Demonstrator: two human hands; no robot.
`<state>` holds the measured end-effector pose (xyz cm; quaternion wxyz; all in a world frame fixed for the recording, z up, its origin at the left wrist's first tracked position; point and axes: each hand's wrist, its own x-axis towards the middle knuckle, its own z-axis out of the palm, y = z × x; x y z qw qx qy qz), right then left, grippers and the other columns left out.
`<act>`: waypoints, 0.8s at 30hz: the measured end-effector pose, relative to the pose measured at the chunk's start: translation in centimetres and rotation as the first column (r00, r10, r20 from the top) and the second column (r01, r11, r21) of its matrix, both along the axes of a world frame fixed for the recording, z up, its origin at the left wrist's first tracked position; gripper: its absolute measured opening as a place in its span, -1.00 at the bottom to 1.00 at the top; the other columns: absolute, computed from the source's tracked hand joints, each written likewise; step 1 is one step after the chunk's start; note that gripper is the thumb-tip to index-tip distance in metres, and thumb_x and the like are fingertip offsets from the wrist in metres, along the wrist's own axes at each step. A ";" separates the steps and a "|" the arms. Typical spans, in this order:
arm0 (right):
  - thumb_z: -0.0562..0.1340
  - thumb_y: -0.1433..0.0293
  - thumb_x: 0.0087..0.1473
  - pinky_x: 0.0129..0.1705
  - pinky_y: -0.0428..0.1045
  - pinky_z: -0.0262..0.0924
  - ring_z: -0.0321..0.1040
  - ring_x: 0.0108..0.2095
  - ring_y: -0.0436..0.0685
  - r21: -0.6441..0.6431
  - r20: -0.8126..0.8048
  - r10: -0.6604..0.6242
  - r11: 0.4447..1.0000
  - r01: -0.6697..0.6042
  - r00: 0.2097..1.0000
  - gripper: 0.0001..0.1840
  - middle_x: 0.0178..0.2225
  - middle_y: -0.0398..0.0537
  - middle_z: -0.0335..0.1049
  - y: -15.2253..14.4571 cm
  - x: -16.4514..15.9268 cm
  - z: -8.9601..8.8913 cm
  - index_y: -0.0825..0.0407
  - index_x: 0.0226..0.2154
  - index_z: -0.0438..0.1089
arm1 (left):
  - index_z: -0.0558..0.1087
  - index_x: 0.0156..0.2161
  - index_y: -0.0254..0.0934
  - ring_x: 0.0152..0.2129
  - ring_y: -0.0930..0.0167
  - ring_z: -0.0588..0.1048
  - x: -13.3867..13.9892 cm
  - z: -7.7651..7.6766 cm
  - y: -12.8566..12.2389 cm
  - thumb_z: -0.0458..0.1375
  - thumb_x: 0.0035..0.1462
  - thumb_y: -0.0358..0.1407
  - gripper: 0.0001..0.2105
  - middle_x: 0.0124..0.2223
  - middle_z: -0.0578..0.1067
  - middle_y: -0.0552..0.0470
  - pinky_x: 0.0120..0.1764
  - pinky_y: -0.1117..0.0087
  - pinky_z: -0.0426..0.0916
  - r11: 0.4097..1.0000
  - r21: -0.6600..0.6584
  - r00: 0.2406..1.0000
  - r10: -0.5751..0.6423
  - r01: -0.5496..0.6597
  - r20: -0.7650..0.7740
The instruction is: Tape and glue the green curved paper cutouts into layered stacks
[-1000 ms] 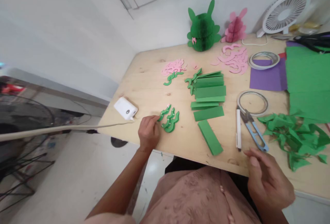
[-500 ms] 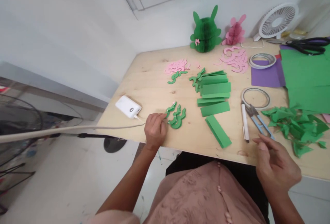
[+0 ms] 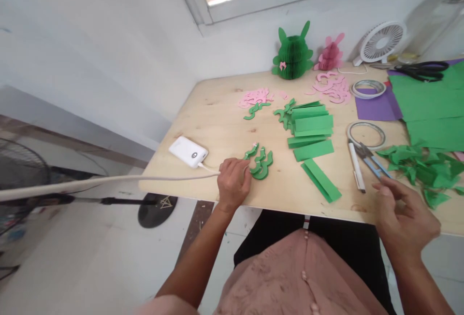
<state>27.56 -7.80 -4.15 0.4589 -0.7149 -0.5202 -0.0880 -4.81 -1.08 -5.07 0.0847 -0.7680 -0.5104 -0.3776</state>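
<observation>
My left hand (image 3: 234, 183) rests at the table's front edge, its fingers curled and pressed together. Its fingertips meet the left side of several wavy green paper cutouts (image 3: 260, 172); whatever they pinch is hidden. A white cable (image 3: 181, 178) reaches this hand from the left. My right hand (image 3: 408, 218) is over the front edge further right, loosely curled, thumb and fingers a little apart and nothing visible in them. Just beyond its fingertips lie blue-handled scissors (image 3: 375, 164) and a white pen (image 3: 357, 167). Between the hands is a folded green paper strip (image 3: 321, 179).
A white power bank (image 3: 188, 150) lies at left. More green strips (image 3: 313, 124), pink paper cutouts (image 3: 331, 87), tape rolls (image 3: 367, 135) and green scraps (image 3: 422, 165) cover the middle and right. A green paper figure (image 3: 293, 59) and a small fan (image 3: 383, 43) stand by the wall.
The view has shifted, so most of the table appears further right. My left hand sits slightly closer to the green cutouts; my right hand is now closer to the scissors' handles.
</observation>
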 end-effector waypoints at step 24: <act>0.16 0.32 0.05 -0.29 0.01 0.28 0.44 -0.46 0.16 0.016 0.042 -0.021 1.000 0.020 0.999 -0.67 -0.41 0.02 0.53 0.1 0.0 -0.5 0.09 -0.18 0.51 | 0.46 -0.27 -0.24 -0.31 0.26 0.45 0.4 0.0 0.4 0.12 0.12 -0.38 -0.91 -0.36 0.57 -0.04 -0.22 0.21 0.26 0.996 -0.078 0.995 -0.057 0.051 -0.076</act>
